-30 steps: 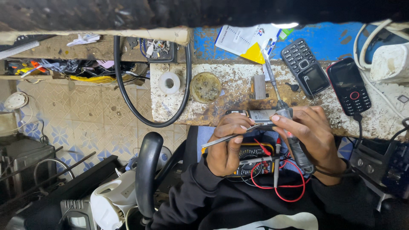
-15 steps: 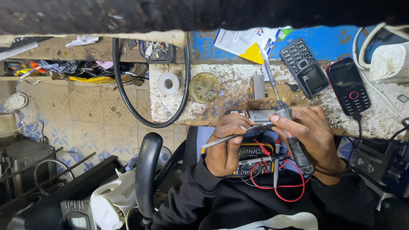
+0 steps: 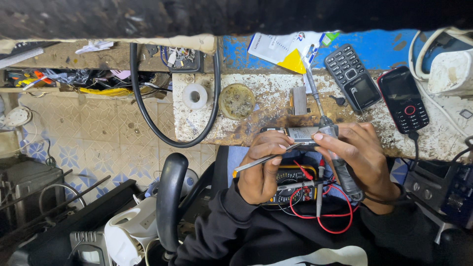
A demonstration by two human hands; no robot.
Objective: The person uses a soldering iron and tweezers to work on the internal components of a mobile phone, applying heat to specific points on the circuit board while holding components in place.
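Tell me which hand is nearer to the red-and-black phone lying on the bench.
Right. The right hand, gripping the soldering iron, sits just below-left of the red-and-black phone. The left hand, holding tweezers, is farther left, beyond the small board.

My workbench [image 3: 207, 123] has a worn, chipped top, pale with rust-brown staining along the near edge. Behind it runs a blue painted strip [image 3: 236, 51], the paint flaking at the edges. A dark overhang [image 3: 197, 17] spans the top of the view. To my left the floor [image 3: 98, 133] is laid with beige patterned tiles, some carrying blue floral motifs, grimy in places. A thick black cable [image 3: 148, 123] loops from the bench down over the floor and back up. A cluttered shelf [image 3: 74, 81] sits at the left, holding tangled wires. A black chair armrest [image 3: 170, 197] stands beside me. Light is dim and uneven.
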